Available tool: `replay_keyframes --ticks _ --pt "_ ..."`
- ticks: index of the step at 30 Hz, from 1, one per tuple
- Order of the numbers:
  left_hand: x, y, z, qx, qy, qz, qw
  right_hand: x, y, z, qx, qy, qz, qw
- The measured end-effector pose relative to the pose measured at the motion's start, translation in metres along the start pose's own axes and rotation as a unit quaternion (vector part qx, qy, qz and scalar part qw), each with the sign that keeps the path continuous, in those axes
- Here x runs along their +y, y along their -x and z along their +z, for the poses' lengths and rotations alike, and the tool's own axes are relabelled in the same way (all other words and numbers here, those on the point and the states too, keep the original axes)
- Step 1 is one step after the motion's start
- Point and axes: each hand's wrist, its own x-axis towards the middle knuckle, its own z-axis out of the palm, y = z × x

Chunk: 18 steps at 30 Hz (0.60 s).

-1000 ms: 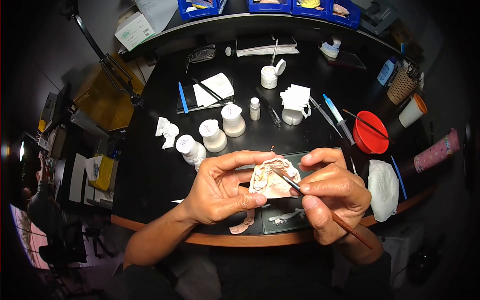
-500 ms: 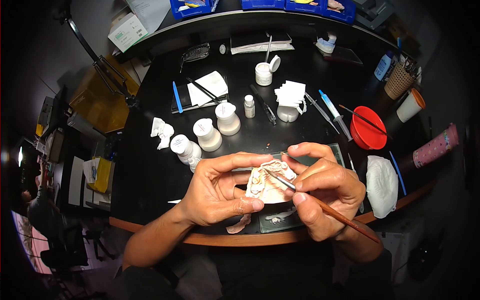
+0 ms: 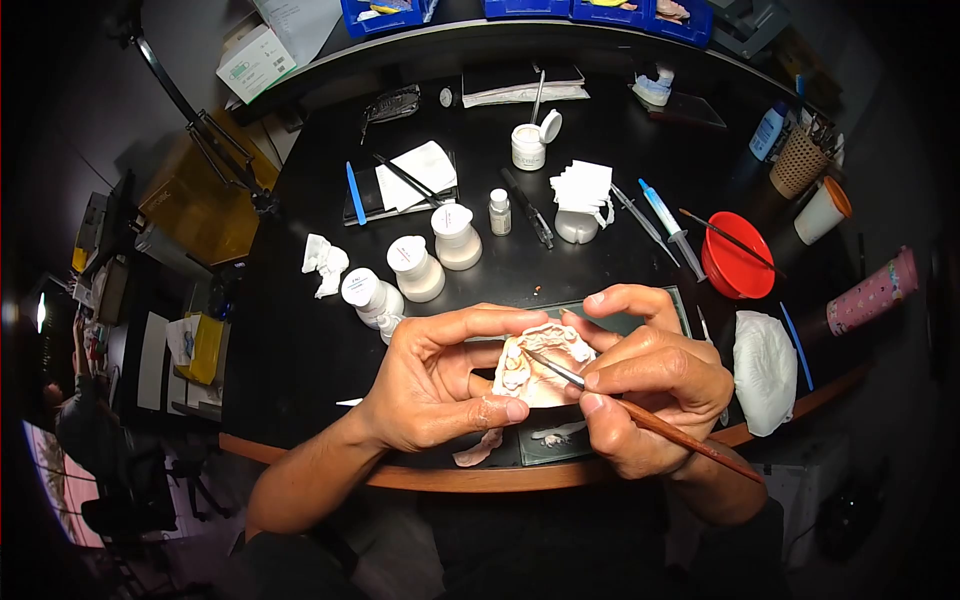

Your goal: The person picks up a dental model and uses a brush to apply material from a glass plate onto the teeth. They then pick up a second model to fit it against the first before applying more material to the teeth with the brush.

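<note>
A cream plaster dental model with teeth around its arch is held up over the front of the table. My left hand grips it from the left, thumb low on its edge and forefinger along the top. In my right hand, a fine brush with a reddish-brown wooden handle is pinched between thumb and fingers. Its dark tip points at the teeth on the model's left side, overlapping them in this view. Under the hands lies a glass slab with whitish paste on it, and a pinkish piece beside it.
White-capped powder jars stand left of centre, a small bottle behind them. To the right are a red bowl with a brush across it, a syringe and a folded white cloth. An uncapped jar stands farther back.
The brush tip has shifted slightly left and down along the model's teeth, and my right fingers have moved a little with it. My left hand keeps its hold on the dental model.
</note>
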Motion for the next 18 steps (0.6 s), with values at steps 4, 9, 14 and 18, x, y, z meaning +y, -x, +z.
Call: replay_keyframes --ticks 4,9,14,18 --pt "0.0000 0.0002 -0.0017 -0.004 -0.007 -0.001 1.000 0.0002 0.0007 0.0003 0.002 -0.002 0.005 1.000" --pt "-0.0002 -0.0003 -0.0016 -0.003 -0.005 0.002 1.000 0.0005 0.0007 -0.0002 0.000 -0.002 0.008 1.000" --pt "-0.0014 -0.0007 -0.0008 -0.003 -0.005 0.009 1.000 -0.0015 0.0001 0.0011 0.007 -0.002 0.008 1.000" --pt "-0.0009 0.0007 -0.0017 -0.004 -0.008 0.007 1.000 -0.0015 0.0014 -0.0037 -0.038 0.001 0.009 0.999"
